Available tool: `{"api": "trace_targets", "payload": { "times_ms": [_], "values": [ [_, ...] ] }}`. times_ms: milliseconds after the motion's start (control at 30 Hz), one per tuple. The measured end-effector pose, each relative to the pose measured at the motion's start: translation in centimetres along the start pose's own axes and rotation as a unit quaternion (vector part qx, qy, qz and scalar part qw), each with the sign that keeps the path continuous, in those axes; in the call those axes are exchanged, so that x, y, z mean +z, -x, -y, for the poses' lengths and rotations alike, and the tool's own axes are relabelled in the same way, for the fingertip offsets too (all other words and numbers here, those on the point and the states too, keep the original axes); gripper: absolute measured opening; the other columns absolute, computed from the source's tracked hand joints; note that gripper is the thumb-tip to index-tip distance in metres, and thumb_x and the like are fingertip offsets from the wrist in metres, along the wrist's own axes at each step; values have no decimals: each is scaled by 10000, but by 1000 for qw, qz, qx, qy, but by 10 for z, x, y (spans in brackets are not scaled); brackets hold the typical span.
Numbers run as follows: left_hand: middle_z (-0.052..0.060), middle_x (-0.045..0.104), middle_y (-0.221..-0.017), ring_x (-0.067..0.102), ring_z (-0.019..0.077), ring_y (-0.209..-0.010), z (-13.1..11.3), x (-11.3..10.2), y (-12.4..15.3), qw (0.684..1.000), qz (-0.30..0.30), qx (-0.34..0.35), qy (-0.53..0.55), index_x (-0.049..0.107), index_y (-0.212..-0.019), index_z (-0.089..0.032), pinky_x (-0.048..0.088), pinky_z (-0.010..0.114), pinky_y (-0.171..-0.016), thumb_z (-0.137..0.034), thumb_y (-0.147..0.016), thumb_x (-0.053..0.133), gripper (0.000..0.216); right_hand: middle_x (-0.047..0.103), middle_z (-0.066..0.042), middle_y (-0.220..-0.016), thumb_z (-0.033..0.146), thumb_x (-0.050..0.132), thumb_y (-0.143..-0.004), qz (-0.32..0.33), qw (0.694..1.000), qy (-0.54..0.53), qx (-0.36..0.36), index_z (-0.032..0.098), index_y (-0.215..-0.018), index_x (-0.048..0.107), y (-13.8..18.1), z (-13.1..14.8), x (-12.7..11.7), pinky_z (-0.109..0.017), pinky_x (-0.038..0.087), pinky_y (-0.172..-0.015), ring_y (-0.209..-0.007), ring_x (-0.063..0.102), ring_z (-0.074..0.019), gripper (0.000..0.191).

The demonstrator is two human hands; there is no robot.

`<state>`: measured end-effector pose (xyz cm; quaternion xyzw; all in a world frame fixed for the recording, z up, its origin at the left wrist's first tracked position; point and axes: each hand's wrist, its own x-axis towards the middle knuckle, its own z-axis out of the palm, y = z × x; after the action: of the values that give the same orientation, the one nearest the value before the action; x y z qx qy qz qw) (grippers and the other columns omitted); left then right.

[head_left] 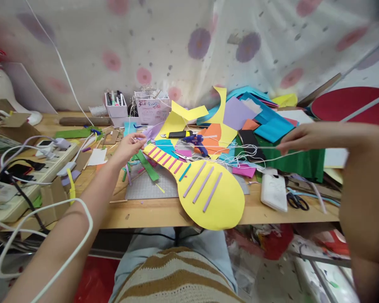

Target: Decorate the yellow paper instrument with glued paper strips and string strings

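Note:
A yellow foam guitar shape [214, 193] with purple strips glued across it lies on the wooden table [151, 212], its round end hanging over the front edge. My left hand [128, 147] pinches the narrow neck end of the shape. My right hand [298, 136] is out to the right, fingers pinched on a thin white string [240, 147] stretched level between both hands above the shape.
Coloured foam sheets [265, 122] are piled at the back right, with a green sheet [300, 162]. A glue gun [197, 143], scissors [297, 201], a white phone-like slab [273, 191], pen holders [116, 106] and a power strip [25, 176] with cables crowd the table.

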<state>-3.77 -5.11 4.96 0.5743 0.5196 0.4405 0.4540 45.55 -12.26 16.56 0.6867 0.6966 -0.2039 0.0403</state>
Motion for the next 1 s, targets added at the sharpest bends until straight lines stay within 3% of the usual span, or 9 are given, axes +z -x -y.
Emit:
{"api": "trace_targets", "payload": {
  "times_ms": [67, 133, 267, 400, 567, 700, 800, 1000],
  "values": [
    [-29, 509, -540, 448, 91, -487, 2, 5, -5, 997, 24, 13, -70, 586, -947, -129, 301, 185, -462, -330, -672, 674, 352, 663, -123, -759, 439, 561, -772, 180, 983, 10, 28, 154, -746, 725, -8, 8, 36, -248, 392, -574, -638, 552, -136, 330],
    [-23, 514, -552, 471, 112, -511, 3, 10, -11, 990, 55, 31, -128, 588, -970, -131, 320, 203, -482, -356, -673, 662, 380, 632, -93, -682, 405, 553, -767, 267, 962, 54, 28, 134, -700, 705, -13, 22, 70, -263, 373, -577, -585, 508, -122, 318],
    [-22, 495, -569, 467, 126, -526, 4, 8, -21, 964, 61, 54, -253, 616, -955, -143, 314, 222, -498, -382, -667, 660, 377, 627, -69, -647, 413, 575, -723, 334, 941, 53, 10, 123, -648, 676, -13, 39, 112, -266, 379, -599, -598, 526, -136, 316],
    [-18, 507, -599, 462, 127, -535, 10, -5, -30, 939, 51, 38, -338, 628, -994, -150, 312, 226, -510, -373, -666, 667, 398, 659, -66, -696, 489, 584, -697, 392, 918, 0, -55, 128, -692, 687, -3, 45, 124, -252, 399, -620, -649, 560, -142, 375],
    [-23, 490, -544, 447, 128, -490, 15, -10, -39, 931, 78, -16, -355, 619, -1036, -131, 297, 229, -478, -332, -667, 666, 423, 679, -70, -716, 533, 614, -670, 404, 913, 4, -56, 134, -690, 690, -6, 57, 128, -259, 411, -627, -661, 586, -153, 407],
    [-31, 410, -453, 361, 101, -414, 12, -8, -42, 933, 129, -117, -316, 636, -742, -147, 230, 230, -426, -329, -629, 696, 223, 697, -79, -791, 565, 607, -673, 388, 920, -7, -59, 146, -726, 711, -17, 57, 129, -242, 401, -594, -694, 592, -151, 436],
    [-39, 342, -425, 268, 64, -378, 9, -15, -43, 941, 149, -162, -256, 493, -511, -160, 171, 223, -403, -299, -593, 723, 281, 684, -79, -763, 589, 594, -687, 398, 909, -79, -93, 128, -729, 702, -24, 49, 131, -233, 392, -568, -617, 539, -112, 475],
    [-52, 328, -416, 246, 45, -378, 8, -49, -41, 957, 88, -225, -159, 431, -524, -162, 156, 187, -390, -211, -599, 721, 304, 666, -70, -772, 600, 555, -723, 249, 941, -219, -74, 135, -826, 680, -39, 50, 130, -228, 336, -482, -525, 449, -79, 493]
  ]
}}
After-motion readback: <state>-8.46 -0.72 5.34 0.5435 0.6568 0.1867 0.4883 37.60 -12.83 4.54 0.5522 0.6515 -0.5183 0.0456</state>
